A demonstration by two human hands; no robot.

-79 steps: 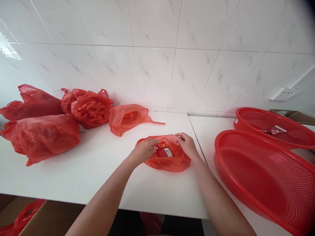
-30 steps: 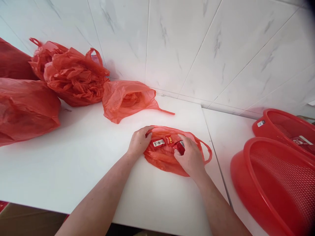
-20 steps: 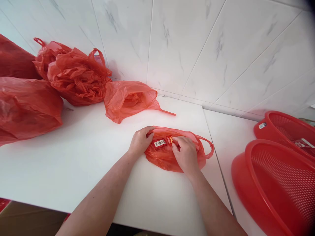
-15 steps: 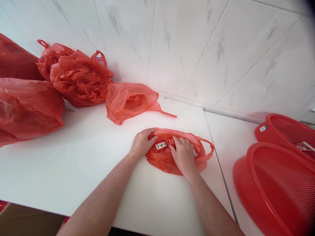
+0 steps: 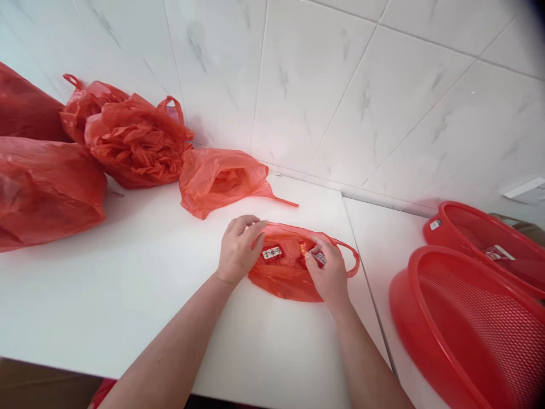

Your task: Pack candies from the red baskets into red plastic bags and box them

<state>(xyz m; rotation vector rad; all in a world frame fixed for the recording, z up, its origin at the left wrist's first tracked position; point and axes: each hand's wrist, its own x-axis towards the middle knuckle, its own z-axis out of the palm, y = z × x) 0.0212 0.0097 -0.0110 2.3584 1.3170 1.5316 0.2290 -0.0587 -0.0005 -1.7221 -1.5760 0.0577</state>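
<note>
A red plastic bag (image 5: 285, 287) lies on the white table with its mouth spread toward me. At its left rim is my left hand (image 5: 239, 250), the fingertips and thumb curled on the edge of the film. Over the bag's right part, my right hand (image 5: 330, 272) pinches a small red packet (image 5: 304, 250) with yellow lettering, partly covered by the fingers. Another red packet with a white label (image 5: 272, 253) lies inside the bag, left of my right hand. The bag's loop handle (image 5: 355, 255) sticks out on the right.
An open red bag (image 5: 223, 182) stands near the tiled wall (image 5: 306, 85). Left of it are a crumpled red bag (image 5: 136, 136) and a fuller one (image 5: 46, 193). Two red mesh baskets stand on the right, a near one (image 5: 404, 301) and a far one (image 5: 434, 227) with a packet inside.
My right hand has lifted and shifted slightly right, with a packet now pinched in it. My left hand has moved slightly left and its fingers are raised. The view has turned a little right.
</note>
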